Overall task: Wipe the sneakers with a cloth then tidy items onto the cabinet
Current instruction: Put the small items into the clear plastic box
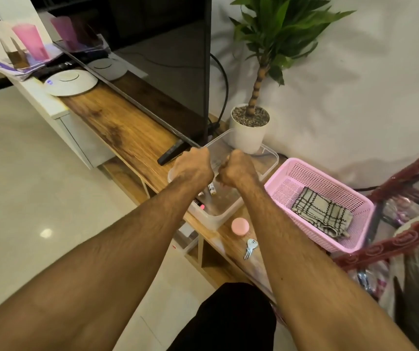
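Note:
My left hand [193, 166] and my right hand [237, 168] are both curled into fists, knuckles close together, above a clear plastic box [218, 214] on the wooden cabinet [127, 130]. Their fingers face away, so anything inside them is hidden. Markers and small batteries [212, 190] lie in the box. A checked cloth [322, 211] lies folded in a pink basket [304, 165] to the right. In front of the box, a pink round lid-like item [240, 225] and keys [250, 248] rest on the cabinet. No sneakers are in view.
A television [168, 72] stands on the cabinet with a black remote [171, 152] at its foot. Behind the box is a potted plant [247, 133]. A white disc [70, 82] and pink cups [32, 41] sit at the far end. A plastic-wrapped red chair [406, 224] crowds the right.

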A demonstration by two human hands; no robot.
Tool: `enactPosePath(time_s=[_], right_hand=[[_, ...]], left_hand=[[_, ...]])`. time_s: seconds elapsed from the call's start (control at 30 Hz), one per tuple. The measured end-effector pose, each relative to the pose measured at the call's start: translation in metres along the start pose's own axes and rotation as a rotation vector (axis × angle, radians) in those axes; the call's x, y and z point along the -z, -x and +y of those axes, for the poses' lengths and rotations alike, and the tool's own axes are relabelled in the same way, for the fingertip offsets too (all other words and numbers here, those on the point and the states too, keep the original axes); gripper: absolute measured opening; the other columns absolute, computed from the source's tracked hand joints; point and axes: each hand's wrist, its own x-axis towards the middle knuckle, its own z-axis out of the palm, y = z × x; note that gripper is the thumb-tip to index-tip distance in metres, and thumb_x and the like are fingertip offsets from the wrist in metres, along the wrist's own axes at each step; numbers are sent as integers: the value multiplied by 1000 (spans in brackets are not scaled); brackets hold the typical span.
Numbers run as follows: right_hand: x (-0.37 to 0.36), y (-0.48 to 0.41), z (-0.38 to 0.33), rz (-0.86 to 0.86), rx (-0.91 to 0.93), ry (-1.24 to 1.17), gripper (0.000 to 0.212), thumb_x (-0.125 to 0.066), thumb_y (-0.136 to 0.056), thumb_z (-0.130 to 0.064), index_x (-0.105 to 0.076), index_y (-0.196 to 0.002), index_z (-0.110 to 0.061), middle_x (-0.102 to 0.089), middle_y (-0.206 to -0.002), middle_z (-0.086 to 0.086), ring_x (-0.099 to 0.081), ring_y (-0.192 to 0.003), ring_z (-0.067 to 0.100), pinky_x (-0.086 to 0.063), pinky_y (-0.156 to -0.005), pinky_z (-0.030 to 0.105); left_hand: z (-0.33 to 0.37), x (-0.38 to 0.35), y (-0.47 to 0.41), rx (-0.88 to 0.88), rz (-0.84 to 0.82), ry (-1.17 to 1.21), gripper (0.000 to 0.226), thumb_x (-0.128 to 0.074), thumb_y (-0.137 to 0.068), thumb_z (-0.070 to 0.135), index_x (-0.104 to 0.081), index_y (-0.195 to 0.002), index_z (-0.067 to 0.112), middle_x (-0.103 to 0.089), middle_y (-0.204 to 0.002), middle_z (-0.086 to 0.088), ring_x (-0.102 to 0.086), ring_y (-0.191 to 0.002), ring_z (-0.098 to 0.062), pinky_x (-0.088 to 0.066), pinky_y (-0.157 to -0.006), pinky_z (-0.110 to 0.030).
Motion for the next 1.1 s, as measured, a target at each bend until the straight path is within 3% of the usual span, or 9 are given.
enactPosePath(time_s=[0.13, 0.27, 0.4, 0.53, 0.63, 0.73, 0.83, 0.97, 1.1], right_hand=[[24, 25, 0, 126, 39, -68, 16, -77, -79, -4, -73, -94, -6, -72, -92, 8, -70, -86, 22, -61, -74, 37], [43, 53, 13, 222, 57, -106, 8, -70, -80, -4, -75, -80, -10, -72, -85, 7, -66, -79, 21, -52, -66, 30], [45, 81, 47, 300, -54, -158, 14, -60, -78, -2, -72, -77, -9, -71, -81, 10, -68, -77, 28, -58, -69, 38], [39, 100, 83, 178, -169, -148, 10, -63, -76, -12, -73, -79, -10, -72, -83, 11, -70, -80, 28, -54, -64, 32], [34, 113, 101, 18, -164, -84, 10, -66, -76, -4, -73, -79, -11, -71, -81, 4, -67, -78, 20, -53, -68, 31], [28, 122, 112, -55, -162, -75, 20, -67, -77, 0, -71, -90, -14, -69, -91, 1, -65, -86, 17, -53, -73, 31], [22, 124, 120, -68, -130, -57, 21, -64, -81, 3, -70, -93, -13, -69, -95, 2, -65, -91, 18, -52, -74, 29], [19, 126, 120, -72, -80, -47, 23, -72, -82, 2, -74, -102, -9, -70, -103, 2, -63, -97, 14, -54, -92, 30], [18, 127, 121, -67, -44, -32, 18, -66, -85, 2, -74, -80, -13, -69, -81, -2, -63, -77, 10, -49, -69, 20]], left_hand=[[10, 15, 16, -115, 81, 112, 28, -66, -88, 19, -62, -115, 12, -65, -111, -9, -64, -103, -29, -49, -78, -38], [25, 19, 42, -186, 105, 218, 14, -67, -86, 18, -70, -100, 17, -70, -98, -6, -66, -88, -25, -57, -73, -38], [41, 8, 76, -292, 46, 259, 8, -69, -86, 16, -72, -92, 20, -69, -97, -3, -66, -88, -23, -58, -73, -38], [46, -8, 102, -356, -48, 286, 8, -69, -86, 18, -73, -92, 21, -68, -97, -2, -64, -89, -22, -51, -69, -32], [46, -15, 116, -375, -108, 289, 11, -66, -89, 21, -71, -98, 18, -67, -94, -2, -65, -88, -22, -50, -71, -32], [40, -27, 121, -347, -128, 250, 22, -65, -83, 10, -64, -92, 30, -69, -97, -1, -65, -89, -21, -52, -68, -34], [33, -38, 126, -319, -139, 246, 24, -65, -83, 14, -59, -93, 35, -69, -97, 1, -65, -91, -22, -51, -69, -35], [27, -49, 130, -320, -136, 233, 24, -64, -90, 19, -59, -110, 29, -69, -105, -3, -63, -97, -24, -44, -67, -32], [24, -55, 134, -293, -155, 237, 35, -61, -90, 12, -55, -122, 26, -66, -113, -9, -61, -102, -26, -42, -70, -32]])
